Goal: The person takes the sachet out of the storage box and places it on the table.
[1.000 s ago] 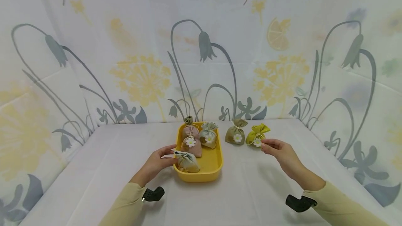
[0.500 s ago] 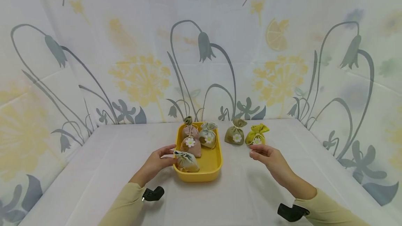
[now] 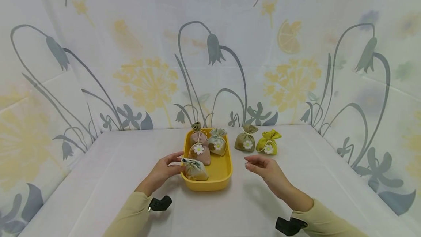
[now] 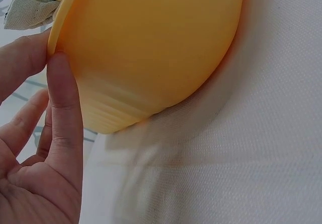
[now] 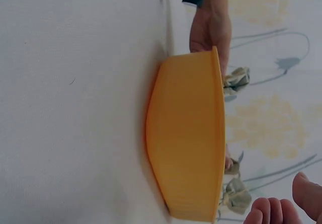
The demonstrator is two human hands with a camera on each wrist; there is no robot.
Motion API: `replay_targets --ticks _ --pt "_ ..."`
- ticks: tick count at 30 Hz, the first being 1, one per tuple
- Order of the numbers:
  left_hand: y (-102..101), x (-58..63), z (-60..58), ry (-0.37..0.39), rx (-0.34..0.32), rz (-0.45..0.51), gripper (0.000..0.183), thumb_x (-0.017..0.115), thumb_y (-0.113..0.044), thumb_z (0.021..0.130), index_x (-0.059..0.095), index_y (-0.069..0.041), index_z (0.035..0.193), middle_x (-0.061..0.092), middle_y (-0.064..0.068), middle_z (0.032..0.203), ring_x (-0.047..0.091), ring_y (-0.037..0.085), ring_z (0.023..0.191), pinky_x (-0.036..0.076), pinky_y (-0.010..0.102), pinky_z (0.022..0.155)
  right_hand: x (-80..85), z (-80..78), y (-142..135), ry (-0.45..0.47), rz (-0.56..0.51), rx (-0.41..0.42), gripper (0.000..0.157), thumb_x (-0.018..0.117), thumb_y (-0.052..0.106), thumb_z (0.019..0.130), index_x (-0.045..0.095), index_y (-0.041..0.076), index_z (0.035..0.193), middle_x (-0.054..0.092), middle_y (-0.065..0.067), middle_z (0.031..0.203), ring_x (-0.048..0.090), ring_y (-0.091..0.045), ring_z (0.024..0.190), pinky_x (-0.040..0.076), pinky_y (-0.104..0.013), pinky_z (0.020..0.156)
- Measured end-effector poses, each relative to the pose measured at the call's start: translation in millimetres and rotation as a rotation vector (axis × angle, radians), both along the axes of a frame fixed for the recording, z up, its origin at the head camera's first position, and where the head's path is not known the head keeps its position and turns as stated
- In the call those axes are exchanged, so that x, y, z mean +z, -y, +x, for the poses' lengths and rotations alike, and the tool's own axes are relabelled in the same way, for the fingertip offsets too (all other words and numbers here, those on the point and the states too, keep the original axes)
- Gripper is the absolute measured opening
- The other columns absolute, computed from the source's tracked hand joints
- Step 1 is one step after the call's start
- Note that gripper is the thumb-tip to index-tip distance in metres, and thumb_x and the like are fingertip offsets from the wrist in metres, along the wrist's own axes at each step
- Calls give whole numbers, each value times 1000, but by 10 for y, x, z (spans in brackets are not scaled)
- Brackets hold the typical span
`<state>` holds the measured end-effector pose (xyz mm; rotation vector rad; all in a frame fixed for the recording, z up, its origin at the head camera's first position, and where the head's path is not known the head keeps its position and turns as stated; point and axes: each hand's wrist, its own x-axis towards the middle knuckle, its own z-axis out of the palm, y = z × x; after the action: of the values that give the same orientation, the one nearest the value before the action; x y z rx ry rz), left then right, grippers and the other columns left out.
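My left hand [image 3: 163,170] pinches the left rim of a yellow plastic tub [image 3: 210,185] between thumb and fingers, as the left wrist view shows. Inside the tub are several small drawstring sachets: a pale one [image 3: 196,171] lying at the front, a pink one [image 3: 204,156] with a white flower, a light grey-green one [image 3: 217,148] at the right and an olive one behind. My right hand [image 3: 268,171] hovers right of the tub, fingers loosely bent, holding nothing. Beyond it stand a brownish-olive sachet [image 3: 244,144] and a yellow-green sachet [image 3: 265,142], both upright with white flowers.
A white cloth [image 3: 118,164] covers the table. Behind it rises a backdrop [image 3: 151,39] printed with flowers. A black wrist device [image 3: 160,203] sits at the left sleeve, and another black device [image 3: 291,226] at the right sleeve.
My right hand has moved left and toward me, away from the yellow-green sachet and nearer the tub. My left hand has kept its grip on the rim, and the tub has not moved.
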<state>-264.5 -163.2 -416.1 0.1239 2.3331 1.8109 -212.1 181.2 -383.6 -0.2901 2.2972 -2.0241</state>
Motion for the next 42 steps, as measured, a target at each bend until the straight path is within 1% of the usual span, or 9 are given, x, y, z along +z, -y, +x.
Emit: replay_targets --ticks 6,12,14,20,26,31,36,38,42 --pt "-1 10 2 4 3 5 61 75 -18 79 49 -11 135 52 11 121 58 20 98 49 40 87 0 -13 167 16 2 14 42 68 15 86 56 -8 119 60 -13 101 58 -19 93 48 -27 85" --pt "-6 13 23 5 6 -3 61 75 -17 79 49 -11 135 52 11 121 59 20 97 49 40 87 -12 -26 344 37 18 25 42 68 14 85 56 -8 119 61 -8 97 59 -18 91 49 -32 86" --pt "-7 11 26 5 8 -3 61 75 -16 79 49 -11 135 52 11 121 59 20 97 49 40 87 -15 -33 403 36 18 35 40 68 13 85 56 -8 118 62 -11 99 59 -18 91 49 -33 86" --pt "-7 9 15 9 1 5 61 74 -17 80 49 -12 135 52 11 122 59 20 98 49 40 88 1 -52 574 33 13 57 35 68 11 85 59 -6 114 61 -16 103 60 -17 90 51 -28 81" --pt "-5 11 9 7 0 4 61 75 -17 79 50 -11 135 52 11 121 59 20 97 49 40 87 25 -75 749 21 21 90 34 69 10 84 60 -6 113 62 -12 98 60 -17 88 51 -28 80" --pt "-5 1 0 7 -3 13 61 75 -17 79 50 -11 134 52 12 121 59 20 98 49 39 87 29 -111 869 13 37 102 34 70 9 83 61 -7 112 62 -7 92 59 -16 85 51 -26 76" --pt "-5 -12 -5 7 -5 22 62 75 -18 79 50 -11 135 52 12 121 59 21 98 49 39 87 18 -147 967 0 40 119 34 69 6 83 60 -9 112 62 -17 99 60 -15 85 50 -24 74" --pt "-3 -13 -5 11 -5 22 62 75 -18 79 50 -11 135 52 12 121 59 21 99 49 39 87 22 -162 1005 7 42 128 34 68 6 84 59 -9 113 62 -19 103 60 -15 86 51 -24 75" --pt "9 -13 -11 13 -5 12 62 75 -20 79 50 -12 135 52 12 123 59 21 100 48 39 88 53 -198 1088 42 61 140 33 69 8 84 60 -7 112 64 -12 100 59 -14 87 51 -26 78"
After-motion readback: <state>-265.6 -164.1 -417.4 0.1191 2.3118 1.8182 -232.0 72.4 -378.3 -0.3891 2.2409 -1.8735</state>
